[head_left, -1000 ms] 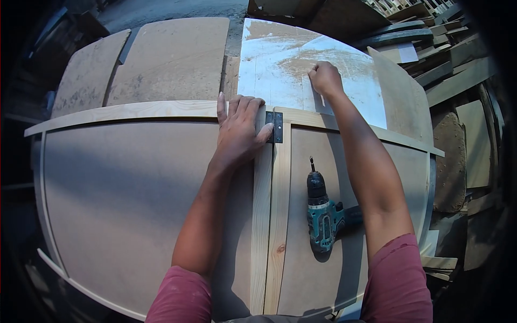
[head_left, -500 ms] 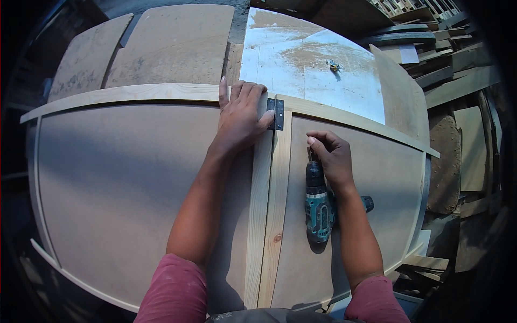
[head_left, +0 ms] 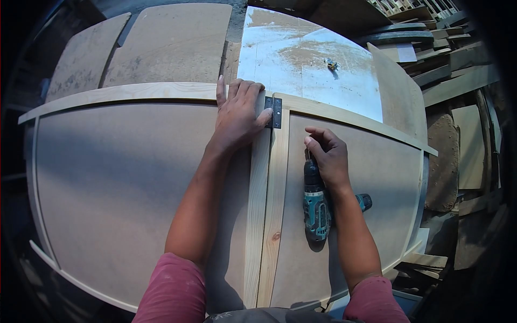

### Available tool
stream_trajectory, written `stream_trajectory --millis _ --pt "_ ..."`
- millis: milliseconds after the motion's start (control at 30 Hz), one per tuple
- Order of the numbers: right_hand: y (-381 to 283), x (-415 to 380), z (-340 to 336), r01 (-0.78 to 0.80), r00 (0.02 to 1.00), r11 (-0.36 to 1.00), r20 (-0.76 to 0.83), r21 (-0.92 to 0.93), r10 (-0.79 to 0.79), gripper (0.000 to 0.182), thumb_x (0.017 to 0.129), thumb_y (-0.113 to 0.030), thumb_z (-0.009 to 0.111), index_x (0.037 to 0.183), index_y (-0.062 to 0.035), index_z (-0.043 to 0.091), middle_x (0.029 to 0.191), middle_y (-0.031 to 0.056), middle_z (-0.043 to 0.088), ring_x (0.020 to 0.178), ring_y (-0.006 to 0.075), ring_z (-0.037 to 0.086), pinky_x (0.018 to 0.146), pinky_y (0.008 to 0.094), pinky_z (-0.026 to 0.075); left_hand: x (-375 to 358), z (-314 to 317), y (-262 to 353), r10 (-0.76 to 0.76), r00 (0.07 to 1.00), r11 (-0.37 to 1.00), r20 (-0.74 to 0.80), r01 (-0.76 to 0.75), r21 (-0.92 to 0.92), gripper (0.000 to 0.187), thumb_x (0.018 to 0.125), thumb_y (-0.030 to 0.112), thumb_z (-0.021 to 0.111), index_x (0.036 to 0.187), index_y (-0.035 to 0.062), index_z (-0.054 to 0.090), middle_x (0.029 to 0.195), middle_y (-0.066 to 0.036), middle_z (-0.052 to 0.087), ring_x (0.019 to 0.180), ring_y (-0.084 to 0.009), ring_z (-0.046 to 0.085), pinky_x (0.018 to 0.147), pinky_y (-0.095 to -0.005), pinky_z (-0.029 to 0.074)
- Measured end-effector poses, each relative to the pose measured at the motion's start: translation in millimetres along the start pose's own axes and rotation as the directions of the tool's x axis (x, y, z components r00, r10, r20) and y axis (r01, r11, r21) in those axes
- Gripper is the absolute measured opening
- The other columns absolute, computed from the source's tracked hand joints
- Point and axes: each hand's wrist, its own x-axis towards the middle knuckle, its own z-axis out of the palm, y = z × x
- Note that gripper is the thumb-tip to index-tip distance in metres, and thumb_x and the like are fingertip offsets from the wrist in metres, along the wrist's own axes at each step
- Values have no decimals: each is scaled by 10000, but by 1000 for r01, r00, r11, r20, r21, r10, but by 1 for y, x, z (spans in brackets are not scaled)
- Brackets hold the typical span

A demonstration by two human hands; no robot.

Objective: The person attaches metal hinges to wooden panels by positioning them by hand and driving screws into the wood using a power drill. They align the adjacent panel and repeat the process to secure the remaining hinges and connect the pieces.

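Note:
A dark metal hinge [head_left: 277, 113] lies across the seam where two pale wooden frames meet. My left hand [head_left: 237, 116] presses its thumb on the hinge's left leaf, with the fingers over the top rail of the left framed panel [head_left: 129, 183]. On the right framed panel [head_left: 371, 177] rests a teal and black cordless drill [head_left: 316, 212], its bit pointing away from me. My right hand [head_left: 329, 156] is closed in a pinch just above the bit's tip; whatever is between thumb and forefinger is too small to make out. My right forearm covers part of the drill.
Beyond the frames lies a white, dust-streaked board [head_left: 323, 70] with a small pile of metal pieces [head_left: 331, 64] on it. Brown boards [head_left: 167, 46] extend at the back left. Stacked wood scraps [head_left: 458, 86] crowd the right side.
The whole view has shifted slightly. Both hands hold nearly the same places; the right thumb and forefinger have moved only a little near the drill bit.

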Motion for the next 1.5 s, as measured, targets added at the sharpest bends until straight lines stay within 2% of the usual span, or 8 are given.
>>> stream_trajectory --millis 567,633,800,867,1033,1267,1367,1500 --pt "-2 -11 -8 -15 1000 1000 -9 -24 15 258 946 -105 680 1187 -13 679 921 16 675 795 72 614 726 237 507 0 1 1 3 1000 1000 -3 -3 2 528 880 311 726 1320 69 565 1299 -112 597 1370 -254 441 1255 -523 1" --pt "-18 -30 -21 -44 999 979 6 -198 46 311 914 -98 690 1214 -22 670 1002 79 702 881 135 663 798 283 536 1 0 0 -8 1000 1000 13 8 -13 526 880 310 726 1318 67 567 1301 -114 595 1377 -253 436 1256 -524 -5" --pt "-44 -91 -95 276 942 679 332 -680 -50 597 749 -62 722 1336 -66 612 1279 162 620 1180 328 609 1034 440 478 -1 4 -3 -17 1000 1000 -4 17 -16 542 883 324 732 1328 64 564 1319 -112 585 1402 -269 411 1256 -531 -19" --pt "-63 -112 -95 376 875 350 453 -858 171 799 696 -57 759 1452 -100 503 1375 140 558 1299 335 521 1137 511 362 -1 4 -4 -15 1000 1000 19 15 -22 540 883 315 743 1336 80 565 1334 -102 576 1418 -270 390 1254 -537 -19" --pt "-4 -130 -91 444 895 259 440 -858 -79 908 624 -68 781 1475 -74 465 1259 158 582 1174 349 553 1108 536 354 -2 3 -12 28 999 995 34 -24 -99 536 879 272 759 1360 132 567 1371 -78 566 1438 -257 366 1252 -532 -47" --pt "-2 -118 -76 508 861 374 440 -776 -257 721 681 -158 743 1355 14 553 1083 211 633 1053 394 611 982 491 452 -1 -1 -13 60 996 991 62 -52 -125 525 875 228 766 1364 179 581 1371 -41 581 1437 -243 372 1247 -531 -81" --pt "-21 -108 -63 506 862 673 345 -540 -371 616 743 -209 808 1277 26 608 976 187 687 829 351 667 812 415 528 0 0 -16 70 995 991 70 -61 -122 515 873 226 768 1356 196 592 1360 -29 592 1427 -232 387 1245 -540 -79" --pt "-35 -98 -63 419 903 721 333 -552 -270 504 784 -119 820 1227 16 621 1014 156 709 883 277 710 810 360 561 0 0 -15 72 996 989 49 -65 -134 478 874 238 769 1328 228 620 1338 -12 608 1407 -227 409 1243 -554 -68"
